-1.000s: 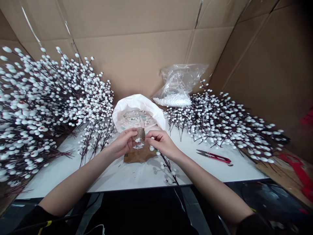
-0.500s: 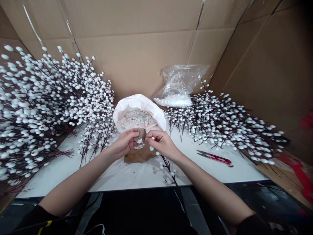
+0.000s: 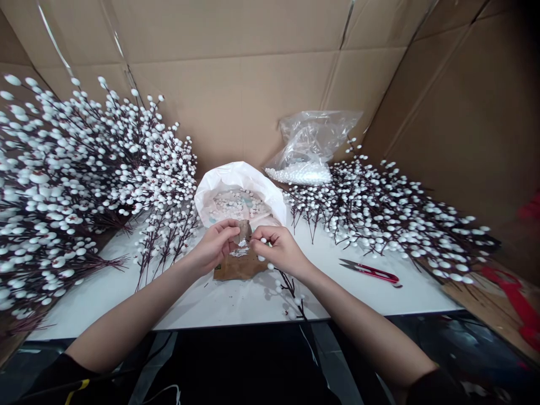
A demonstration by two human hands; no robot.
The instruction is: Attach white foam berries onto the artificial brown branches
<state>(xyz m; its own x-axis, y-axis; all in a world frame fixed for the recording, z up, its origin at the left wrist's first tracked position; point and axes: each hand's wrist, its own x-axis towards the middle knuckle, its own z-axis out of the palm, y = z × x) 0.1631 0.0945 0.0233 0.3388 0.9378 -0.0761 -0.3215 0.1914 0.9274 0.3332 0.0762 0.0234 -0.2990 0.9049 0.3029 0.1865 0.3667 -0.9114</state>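
At the near edge of the white tabletop (image 3: 198,309), right of the middle: a dark berry branch (image 3: 290,287), slanting up beneath the right hand (image 3: 280,250). Right fingers pressed together, apparently pinching the branch's far end, with white berries showing beside the thumb. Just left, the left hand (image 3: 215,246), fingers pinching a small brown piece (image 3: 244,229); whether touching the right fingertips, impossible to tell. Below both, a flat cardboard sheet (image 3: 240,271) with a white smear (image 3: 239,252). Seemingly midway through a fine two-handed step at the piece; next move probably calling for a steady left pinch and a light right touch. To the right, red-handled snips (image 3: 371,271). Farther, a white-lined container (image 3: 236,173) of loose pellets (image 3: 232,206), between left branches (image 3: 139,163) and right branches (image 3: 367,211). Farthest, a clear bag (image 3: 318,135), against cardboard.
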